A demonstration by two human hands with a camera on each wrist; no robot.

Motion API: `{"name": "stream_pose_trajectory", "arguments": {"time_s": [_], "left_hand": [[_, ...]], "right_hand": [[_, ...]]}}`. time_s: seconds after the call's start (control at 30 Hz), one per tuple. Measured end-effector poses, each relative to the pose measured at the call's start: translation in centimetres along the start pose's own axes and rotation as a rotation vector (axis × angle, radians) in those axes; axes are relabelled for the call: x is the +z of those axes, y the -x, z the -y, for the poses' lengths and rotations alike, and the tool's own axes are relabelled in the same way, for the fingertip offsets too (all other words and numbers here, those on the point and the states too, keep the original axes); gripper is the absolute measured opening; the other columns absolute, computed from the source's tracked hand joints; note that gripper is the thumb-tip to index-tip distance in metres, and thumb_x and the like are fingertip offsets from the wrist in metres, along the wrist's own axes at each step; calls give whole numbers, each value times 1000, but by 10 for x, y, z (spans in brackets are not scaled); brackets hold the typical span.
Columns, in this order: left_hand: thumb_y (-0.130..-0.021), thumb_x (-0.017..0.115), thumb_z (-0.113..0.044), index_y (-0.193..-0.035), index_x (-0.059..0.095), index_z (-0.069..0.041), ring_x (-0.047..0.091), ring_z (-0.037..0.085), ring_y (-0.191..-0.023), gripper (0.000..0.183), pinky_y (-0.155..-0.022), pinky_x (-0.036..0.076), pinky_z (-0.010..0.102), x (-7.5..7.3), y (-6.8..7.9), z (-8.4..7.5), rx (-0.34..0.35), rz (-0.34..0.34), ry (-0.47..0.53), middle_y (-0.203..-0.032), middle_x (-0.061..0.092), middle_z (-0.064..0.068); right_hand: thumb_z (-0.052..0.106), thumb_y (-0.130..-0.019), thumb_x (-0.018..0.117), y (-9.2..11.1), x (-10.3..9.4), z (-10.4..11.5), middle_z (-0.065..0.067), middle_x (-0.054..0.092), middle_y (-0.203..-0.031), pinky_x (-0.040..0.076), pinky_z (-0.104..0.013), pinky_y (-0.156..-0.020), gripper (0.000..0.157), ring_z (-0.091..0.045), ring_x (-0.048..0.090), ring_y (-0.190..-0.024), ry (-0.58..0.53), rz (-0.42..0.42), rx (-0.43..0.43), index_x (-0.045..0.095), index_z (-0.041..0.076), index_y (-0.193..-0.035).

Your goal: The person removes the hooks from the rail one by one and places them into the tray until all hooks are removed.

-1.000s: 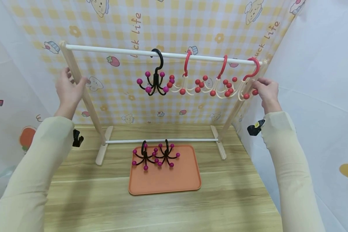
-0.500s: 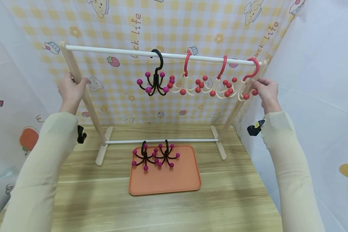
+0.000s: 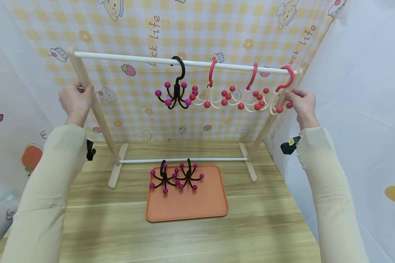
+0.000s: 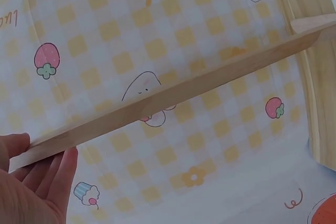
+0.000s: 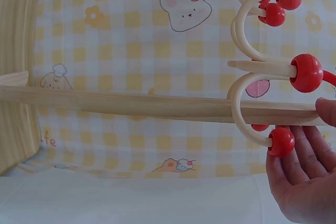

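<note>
My left hand (image 3: 76, 102) pinches the left wooden post (image 3: 100, 120) of a garment rack near its top. In the left wrist view, the thumb (image 4: 16, 142) and fingers lie on opposite sides of the post. Over on the right, my right hand (image 3: 303, 104) holds the right wooden post (image 5: 173, 107) in the same way. From the white top rod (image 3: 125, 57) hang a black octopus-shaped hanger (image 3: 176, 89) with magenta balls and three cream hangers (image 3: 210, 93) with red hooks and balls. The rightmost cream hanger (image 5: 262, 67) is beside my right fingers.
An orange tray (image 3: 200, 204) lies on the wooden table (image 3: 118, 226) in front of the rack. Two black hangers (image 3: 165, 177) with magenta balls rest in its back left part. A white lower rod (image 3: 227, 159) joins the rack's feet. Behind stands a yellow checked cloth (image 3: 135, 117).
My left hand has shifted slightly on its post, its fingers closing further in behind it. The right hand, rack, hangers and tray look the same.
</note>
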State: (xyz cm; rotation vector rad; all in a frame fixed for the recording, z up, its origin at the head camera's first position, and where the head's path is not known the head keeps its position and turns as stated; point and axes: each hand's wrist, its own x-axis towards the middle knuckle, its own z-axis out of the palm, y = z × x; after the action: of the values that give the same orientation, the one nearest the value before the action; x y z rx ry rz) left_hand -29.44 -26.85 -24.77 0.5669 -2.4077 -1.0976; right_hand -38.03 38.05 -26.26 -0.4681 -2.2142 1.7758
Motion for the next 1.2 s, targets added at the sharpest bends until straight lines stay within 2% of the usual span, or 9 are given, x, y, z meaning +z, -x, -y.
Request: {"name": "stream_pose_trajectory", "arguments": {"time_s": [0.07,0.3,0.43,0.57,0.67,0.7,0.83,1.0,1.2], "left_hand": [[-89,44,-35,-118,56,-6,52,5,-67,43,-52,40,12,-1,0,0,13,-1,-7,-112,57,15],[-89,45,-32,-116,57,-4,48,3,-62,41,-48,39,10,-2,0,1,52,4,-16,-110,57,18],[-88,45,-33,-117,56,-5,50,7,-68,42,-50,39,11,-3,0,1,52,13,-27,-111,57,18],[-88,45,-34,-118,56,-4,55,19,-84,43,-51,38,11,-4,-1,0,56,26,-38,-112,56,18],[-89,45,-34,-118,55,-4,53,27,-95,44,-52,38,12,-4,0,0,59,30,-44,-112,56,18],[-89,44,-35,-119,55,-4,53,27,-96,44,-53,39,12,-4,0,0,55,33,-45,-113,55,18],[-89,44,-34,-119,55,-5,54,24,-90,43,-56,41,15,-3,0,0,57,32,-45,-113,56,18],[-89,45,-33,-117,56,-4,53,19,-82,42,-54,40,14,-3,1,0,65,21,-41,-111,57,18],[-89,46,-32,-116,57,-4,52,17,-79,41,-51,39,12,-4,2,1,69,9,-37,-110,57,18]], "right_hand": [[37,-71,72,9,3,5,6,62,-99,5,-62,-93,43,-11,55,-85,-18,-7,1,62,24,-110],[48,-74,63,72,14,35,3,58,-108,12,-50,-100,57,-11,51,-87,135,27,-63,53,21,-123],[47,-72,66,73,10,37,3,56,-111,17,-44,-100,54,-13,48,-97,130,3,-71,56,21,-119],[45,-71,68,68,4,39,4,56,-110,28,-34,-97,47,-13,48,-101,79,-43,-89,60,22,-111],[42,-72,68,80,5,51,3,55,-112,29,-29,-96,48,-12,49,-101,15,-81,-95,59,19,-113],[40,-74,67,87,5,57,2,54,-113,29,-29,-96,49,-11,48,-101,10,-86,-103,57,18,-116],[27,-76,69,106,6,75,1,57,-106,31,-24,-94,42,-8,50,-92,-166,-113,-143,58,11,-114],[24,-72,73,123,12,89,-2,59,-106,35,-20,-89,43,-9,53,-91,-291,-64,-178,60,9,-110],[22,-67,77,138,30,91,-4,60,-101,38,-21,-87,48,-13,57,-90,-338,62,-188,60,5,-109]]}}
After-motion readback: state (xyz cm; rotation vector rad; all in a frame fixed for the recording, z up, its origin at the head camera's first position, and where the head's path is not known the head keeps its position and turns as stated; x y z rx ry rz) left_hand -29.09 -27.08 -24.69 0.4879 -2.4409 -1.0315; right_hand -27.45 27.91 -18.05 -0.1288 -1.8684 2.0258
